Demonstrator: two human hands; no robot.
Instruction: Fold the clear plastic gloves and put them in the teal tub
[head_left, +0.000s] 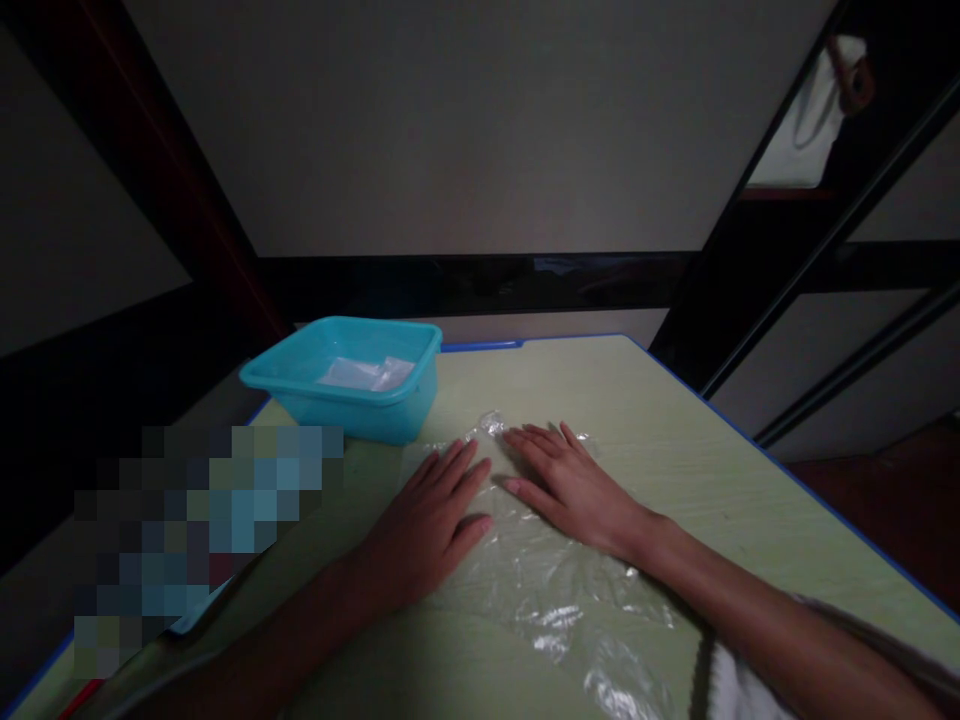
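Note:
A clear plastic bag (517, 590) lies crinkled and spread over the light green tabletop. My left hand (431, 525) rests palm down on its left part, fingers stretched out and a little apart. On the upper right part of the bag lies my right hand (574, 485), also palm down, its thumb reaching toward the left hand. Between the fingertips of both hands the film bunches into a small shiny crumple. Neither hand grips anything. The parts of the bag under the palms are hidden.
A turquoise plastic basin (345, 410) with clear plastic packets inside stands at the table's back left. A pixelated patch covers something along the left edge. White cloth (739, 685) lies under my right forearm. The green table (577, 375) has a blue edge; cabinet panels rise behind it.

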